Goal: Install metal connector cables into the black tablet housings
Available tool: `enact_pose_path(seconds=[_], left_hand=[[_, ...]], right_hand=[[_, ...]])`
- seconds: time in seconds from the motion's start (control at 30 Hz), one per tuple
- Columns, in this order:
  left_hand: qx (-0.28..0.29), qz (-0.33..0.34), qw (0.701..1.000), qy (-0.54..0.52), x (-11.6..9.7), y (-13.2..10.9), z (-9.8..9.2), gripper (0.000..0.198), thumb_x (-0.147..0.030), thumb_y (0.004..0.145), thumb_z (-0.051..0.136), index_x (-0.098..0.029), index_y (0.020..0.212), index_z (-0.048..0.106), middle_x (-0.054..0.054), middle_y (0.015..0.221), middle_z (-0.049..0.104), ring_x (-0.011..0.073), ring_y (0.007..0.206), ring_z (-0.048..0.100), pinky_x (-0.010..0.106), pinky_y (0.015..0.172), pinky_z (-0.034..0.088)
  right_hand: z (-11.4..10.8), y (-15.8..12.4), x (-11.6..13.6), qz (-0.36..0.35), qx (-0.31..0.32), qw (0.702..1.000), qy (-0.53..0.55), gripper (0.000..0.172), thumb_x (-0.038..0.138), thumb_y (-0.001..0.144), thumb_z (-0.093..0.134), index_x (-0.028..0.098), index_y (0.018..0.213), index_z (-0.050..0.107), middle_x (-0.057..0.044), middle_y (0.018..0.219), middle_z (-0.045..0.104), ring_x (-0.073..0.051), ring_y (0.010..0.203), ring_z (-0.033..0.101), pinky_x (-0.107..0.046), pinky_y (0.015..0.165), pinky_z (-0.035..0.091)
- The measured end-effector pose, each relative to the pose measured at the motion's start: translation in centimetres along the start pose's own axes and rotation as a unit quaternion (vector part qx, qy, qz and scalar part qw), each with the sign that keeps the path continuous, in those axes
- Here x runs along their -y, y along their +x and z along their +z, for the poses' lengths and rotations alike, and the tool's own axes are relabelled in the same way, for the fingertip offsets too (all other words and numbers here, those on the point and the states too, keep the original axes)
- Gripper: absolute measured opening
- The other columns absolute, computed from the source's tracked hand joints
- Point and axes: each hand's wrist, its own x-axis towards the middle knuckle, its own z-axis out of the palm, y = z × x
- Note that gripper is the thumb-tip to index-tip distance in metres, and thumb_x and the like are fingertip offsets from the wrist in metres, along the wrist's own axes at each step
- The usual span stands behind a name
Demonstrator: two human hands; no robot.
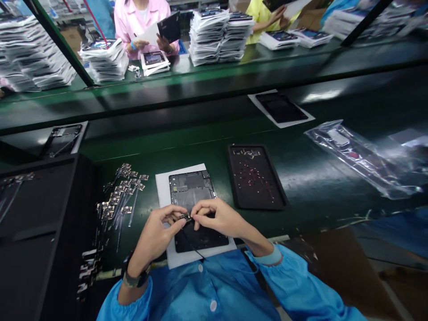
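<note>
My left hand (160, 229) pinches a small circuit board (185, 216) between thumb and fingertips. A thin dark ribbon cable (194, 244) trails down from that board toward my lap. At the board's right edge, my right hand (217, 217) is closed in a pinch; whatever its fingertips grip is too small to make out. Both hands are above an opened tablet housing (192, 189), black inside, which lies on a white sheet (163, 189). My fingers cover part of the housing's middle.
Left of the housing lie several loose small boards with ribbon cables (118, 196), beside a large black bin (72, 214). A black tray (261, 187) at right holds red-wired parts. Farther off are a clear plastic bag (361, 160), another housing (282, 107), and co-workers behind paper stacks (209, 40).
</note>
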Motion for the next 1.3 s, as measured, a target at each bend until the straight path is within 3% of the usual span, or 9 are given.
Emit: enact_pose_path(seconds=[0.5, 1.07, 1.17, 1.3], left_hand=[[0.018, 0.015, 0.997, 0.07, -0.4, 0.6, -0.2, 0.018, -0.018, 0.08, 0.062, -0.02, 0.09, 0.076, 0.002, 0.082, 0.072, 0.0156, 0.074, 0.061, 0.023, 0.07, 0.044], [0.039, -0.015, 0.998, 0.054, -0.3, 1.0, 0.7, 0.017, -0.022, 0.078, 0.062, -0.017, 0.086, 0.077, 0.004, 0.073, 0.071, 0.0174, 0.065, 0.061, 0.024, 0.059, 0.045], [0.05, -0.027, 0.998, 0.034, -0.2, 1.1, 0.6, 0.016, -0.021, 0.077, 0.063, -0.017, 0.087, 0.076, 0.004, 0.072, 0.071, 0.0175, 0.064, 0.061, 0.024, 0.057, 0.046], [0.085, -0.037, 0.995, -0.022, 0.1, 1.3, 0.1, 0.016, -0.023, 0.076, 0.067, -0.016, 0.087, 0.075, 0.005, 0.071, 0.071, 0.0167, 0.062, 0.062, 0.025, 0.059, 0.048]], right_hand=[[-0.8, 0.2, 0.1, 0.021, 0.037, 0.999, -0.002, 0.014, 0.027, 0.081, 0.061, 0.015, 0.079, 0.067, -0.005, 0.069, 0.074, -0.016, 0.064, 0.066, -0.026, 0.065, 0.049], [-1.1, 0.3, 1.2, 0.004, 0.054, 0.98, -0.194, 0.013, 0.015, 0.081, 0.06, 0.018, 0.073, 0.07, 0.0, 0.063, 0.073, -0.014, 0.056, 0.066, -0.023, 0.057, 0.044], [-1.4, 0.5, 1.3, 0.021, 0.062, 0.982, -0.177, 0.014, 0.014, 0.081, 0.059, 0.017, 0.073, 0.07, -0.001, 0.063, 0.073, -0.014, 0.056, 0.066, -0.022, 0.055, 0.043], [-1.8, 0.6, 0.9, 0.058, 0.094, 0.992, -0.063, 0.009, 0.014, 0.079, 0.061, 0.016, 0.079, 0.07, -0.003, 0.072, 0.076, -0.017, 0.069, 0.071, -0.024, 0.064, 0.049]])
